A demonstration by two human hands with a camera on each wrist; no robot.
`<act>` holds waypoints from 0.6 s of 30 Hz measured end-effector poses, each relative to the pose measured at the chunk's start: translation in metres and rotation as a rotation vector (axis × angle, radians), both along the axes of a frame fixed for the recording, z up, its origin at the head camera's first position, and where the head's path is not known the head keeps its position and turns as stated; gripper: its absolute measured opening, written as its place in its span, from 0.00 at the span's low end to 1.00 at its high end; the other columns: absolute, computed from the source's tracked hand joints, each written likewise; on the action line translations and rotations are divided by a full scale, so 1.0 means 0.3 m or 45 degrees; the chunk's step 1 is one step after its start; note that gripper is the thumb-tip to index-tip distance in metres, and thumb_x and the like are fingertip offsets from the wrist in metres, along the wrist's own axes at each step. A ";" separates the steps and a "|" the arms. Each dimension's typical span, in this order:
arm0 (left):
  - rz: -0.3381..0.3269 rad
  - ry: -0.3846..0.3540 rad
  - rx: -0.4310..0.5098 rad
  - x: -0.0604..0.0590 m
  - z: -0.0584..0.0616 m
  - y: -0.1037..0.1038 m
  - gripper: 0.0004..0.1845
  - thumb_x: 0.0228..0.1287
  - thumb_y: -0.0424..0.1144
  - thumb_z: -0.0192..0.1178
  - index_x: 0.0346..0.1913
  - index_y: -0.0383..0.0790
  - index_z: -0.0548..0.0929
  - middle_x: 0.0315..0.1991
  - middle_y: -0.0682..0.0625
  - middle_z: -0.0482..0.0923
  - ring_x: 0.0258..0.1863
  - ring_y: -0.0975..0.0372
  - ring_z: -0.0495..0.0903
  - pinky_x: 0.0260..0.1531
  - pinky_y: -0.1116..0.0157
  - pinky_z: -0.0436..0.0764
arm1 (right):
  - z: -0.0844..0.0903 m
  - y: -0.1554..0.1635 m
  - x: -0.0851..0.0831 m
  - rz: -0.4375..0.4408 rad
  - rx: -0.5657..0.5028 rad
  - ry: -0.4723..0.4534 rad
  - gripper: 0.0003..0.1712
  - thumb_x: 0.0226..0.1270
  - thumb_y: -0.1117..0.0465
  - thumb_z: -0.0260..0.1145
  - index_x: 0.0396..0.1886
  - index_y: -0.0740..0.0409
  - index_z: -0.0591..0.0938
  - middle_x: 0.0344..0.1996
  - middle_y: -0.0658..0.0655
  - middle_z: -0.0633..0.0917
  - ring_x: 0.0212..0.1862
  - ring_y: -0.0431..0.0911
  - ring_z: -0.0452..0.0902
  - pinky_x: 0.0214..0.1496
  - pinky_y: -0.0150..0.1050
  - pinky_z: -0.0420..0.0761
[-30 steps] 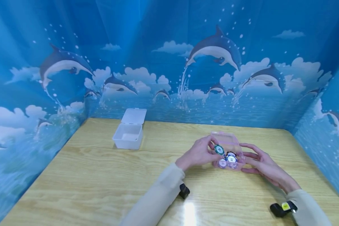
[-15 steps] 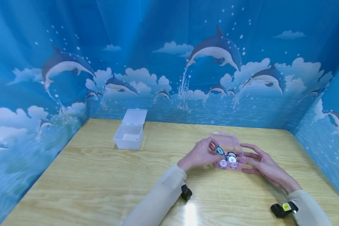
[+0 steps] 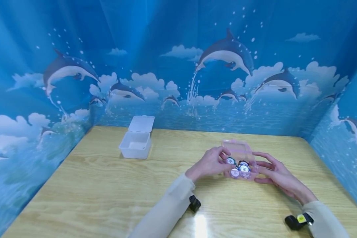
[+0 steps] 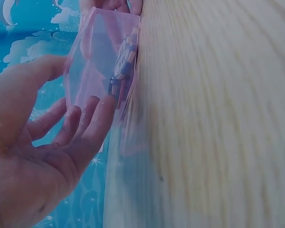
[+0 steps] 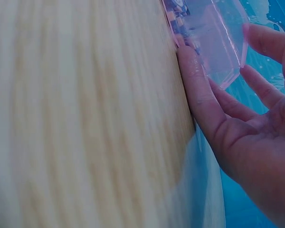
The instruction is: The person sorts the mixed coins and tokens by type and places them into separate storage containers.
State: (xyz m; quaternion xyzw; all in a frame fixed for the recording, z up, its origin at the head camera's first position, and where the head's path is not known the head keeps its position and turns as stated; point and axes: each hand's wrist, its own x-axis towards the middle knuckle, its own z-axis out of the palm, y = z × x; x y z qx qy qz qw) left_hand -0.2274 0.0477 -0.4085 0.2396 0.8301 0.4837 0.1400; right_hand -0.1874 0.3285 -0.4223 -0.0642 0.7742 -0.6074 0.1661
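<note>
Hands around a pink box of chips, mid-table toward the right edge

From the head view, the left hand (image 3: 209,163) and right hand (image 3: 275,172) flanked the clear pink box (image 3: 240,158) holding poker chips (image 3: 239,167); a white box (image 3: 136,142) sat near the far-left corner. Left wrist cam: fingers (image 4: 92,123) relaxed, straight against the box. Right wrist cam: fingers (image 5: 199,90) flat, touching it.

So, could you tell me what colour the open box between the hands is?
The box is see-through pink; the head view shows it best.
</note>
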 end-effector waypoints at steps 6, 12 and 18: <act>-0.034 -0.002 -0.014 0.001 0.006 -0.031 0.24 0.65 0.46 0.70 0.61 0.42 0.78 0.47 0.52 0.81 0.40 0.68 0.83 0.37 0.73 0.85 | 0.002 -0.004 0.000 0.002 0.003 0.003 0.39 0.80 0.57 0.59 0.82 0.54 0.51 0.74 0.82 0.58 0.54 0.39 0.84 0.54 0.45 0.88; -0.065 0.077 -0.104 0.007 0.024 -0.089 0.24 0.66 0.48 0.69 0.61 0.43 0.79 0.54 0.48 0.80 0.43 0.68 0.83 0.43 0.73 0.84 | 0.001 -0.006 0.004 -0.007 0.005 -0.015 0.40 0.79 0.58 0.59 0.82 0.54 0.51 0.74 0.82 0.57 0.56 0.43 0.83 0.55 0.47 0.88; -0.090 0.198 -0.204 0.019 0.052 -0.176 0.24 0.69 0.49 0.66 0.63 0.43 0.78 0.59 0.45 0.80 0.49 0.64 0.83 0.48 0.71 0.83 | 0.001 -0.004 0.002 -0.010 0.023 -0.024 0.39 0.80 0.56 0.59 0.82 0.53 0.51 0.74 0.81 0.58 0.57 0.42 0.82 0.55 0.46 0.88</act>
